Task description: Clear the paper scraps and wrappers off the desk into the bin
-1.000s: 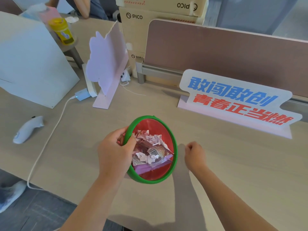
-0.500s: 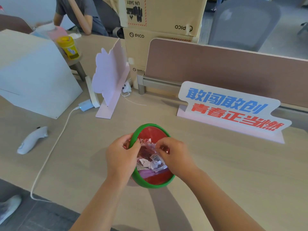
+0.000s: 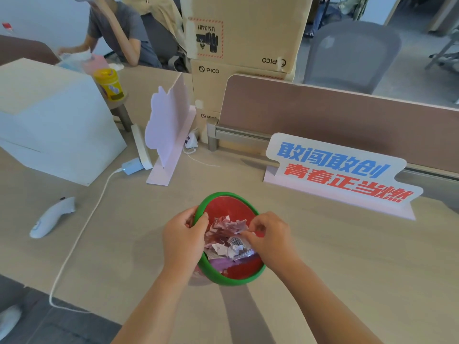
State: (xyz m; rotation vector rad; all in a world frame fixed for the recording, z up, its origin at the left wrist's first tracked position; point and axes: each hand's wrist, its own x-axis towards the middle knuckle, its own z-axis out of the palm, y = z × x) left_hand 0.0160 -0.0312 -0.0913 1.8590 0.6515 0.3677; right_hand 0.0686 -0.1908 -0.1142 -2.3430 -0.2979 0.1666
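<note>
A small red bin (image 3: 232, 207) with a green rim stands on the wooden desk (image 3: 347, 256), tilted toward me. It holds white and pink paper scraps (image 3: 223, 227) and a clear wrapper with a barcode (image 3: 234, 244). My left hand (image 3: 183, 240) grips the bin's left rim. My right hand (image 3: 269, 235) reaches over the right rim, its fingertips pinched at the scraps and the wrapper's edge.
A white controller (image 3: 51, 217) and a white cable (image 3: 82, 232) lie at the left. A large white box (image 3: 49, 120), a pink cloud-shaped sign (image 3: 169, 125) and a lettered sign (image 3: 340, 170) stand behind. Cardboard boxes (image 3: 246, 33) and a seated person (image 3: 119, 31) lie beyond.
My right hand moved from the desk beside the bin to over its right rim and into the scraps. My view tilted upward. My left hand stayed on the rim.
</note>
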